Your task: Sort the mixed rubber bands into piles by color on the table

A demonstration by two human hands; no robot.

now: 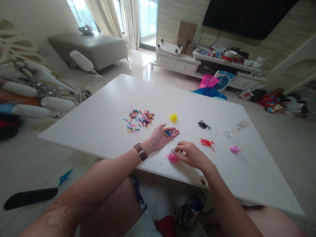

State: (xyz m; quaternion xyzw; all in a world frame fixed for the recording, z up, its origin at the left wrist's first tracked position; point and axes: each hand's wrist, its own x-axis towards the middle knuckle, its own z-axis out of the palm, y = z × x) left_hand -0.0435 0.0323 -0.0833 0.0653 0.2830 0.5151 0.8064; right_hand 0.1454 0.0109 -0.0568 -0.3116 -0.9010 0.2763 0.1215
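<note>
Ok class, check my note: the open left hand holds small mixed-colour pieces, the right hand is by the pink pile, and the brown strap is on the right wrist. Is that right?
Not quite: the head view shows the brown strap on the left wrist. The open left hand does hold small mixed-colour pieces, and the right hand is by the pink pile.

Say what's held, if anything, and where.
Coloured bands lie loosely across the open left hand, not pinched; whether the right hand holds anything cannot be told.

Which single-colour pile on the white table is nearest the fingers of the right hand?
The pink pile, right at the right hand; the yellow pile, black pile and red pile lie farther from its fingers.
</note>
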